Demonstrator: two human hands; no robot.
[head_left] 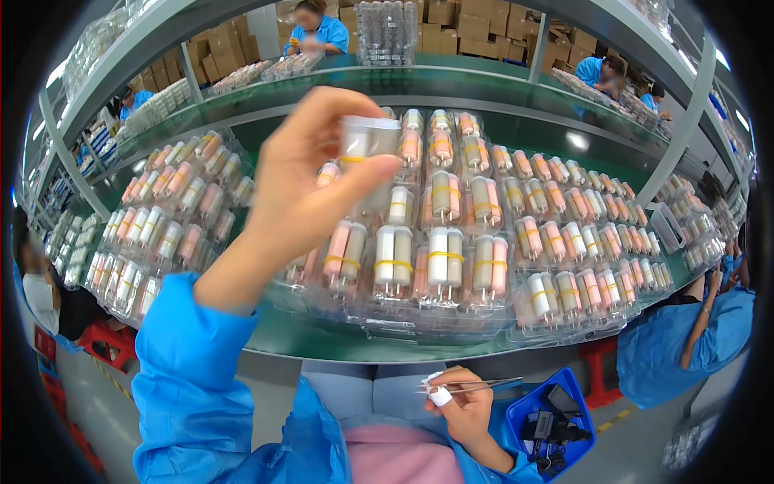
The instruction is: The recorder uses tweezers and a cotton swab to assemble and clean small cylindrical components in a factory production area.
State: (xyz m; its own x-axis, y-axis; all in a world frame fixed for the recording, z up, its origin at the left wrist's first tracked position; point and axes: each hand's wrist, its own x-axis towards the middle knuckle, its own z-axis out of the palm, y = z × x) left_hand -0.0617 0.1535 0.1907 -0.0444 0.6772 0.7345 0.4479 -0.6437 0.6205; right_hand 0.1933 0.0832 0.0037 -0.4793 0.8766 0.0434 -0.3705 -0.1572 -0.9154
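Observation:
My left hand (pixel 310 177) is raised over the trays, thumb and fingers closed round a pale, partly see-through cylinder-shaped piece (pixel 369 139) with a whitish top and some yellow at its side. Motion blurs it, and the fingers cover part of it. Low over my lap, my right hand (pixel 463 407) grips thin metal tweezers (pixel 504 382). White bits (pixel 439 395) show at its fingertips; I cannot tell whether they are worn or held. Below the left hand, clear plastic trays (pixel 403 323) hold banded pairs of white, grey and pink cylinders (pixel 439 256) with thin pins underneath.
More filled trays stand at the left (pixel 161 210) and right (pixel 580 274) of the green bench (pixel 290 335). A blue bin (pixel 592 436) with black adapters sits beside my right forearm. Metal shelf posts (pixel 685 121) frame the bench. Co-workers sit beyond it and at both sides.

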